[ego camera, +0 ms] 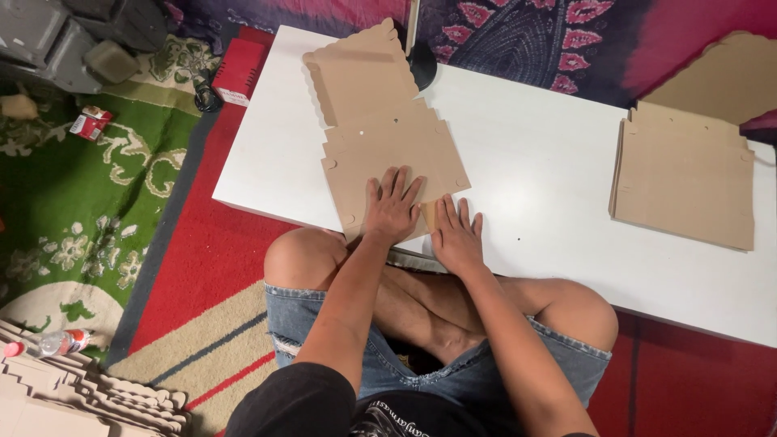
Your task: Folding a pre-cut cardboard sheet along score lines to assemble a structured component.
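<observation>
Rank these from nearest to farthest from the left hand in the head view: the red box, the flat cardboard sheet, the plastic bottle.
1. Flat cardboard sheet: under the left hand.
2. Red box: on the rug, upper left.
3. Plastic bottle: on the floor, far lower left.

Head-worn camera, steeply downward (quite near) over white table [526,162].

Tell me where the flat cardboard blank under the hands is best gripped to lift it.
Probably by the scalloped far flap of the blank, coming from the left side: that end lies free on the table, while the left hand and right hand press flat on the near end.
</observation>
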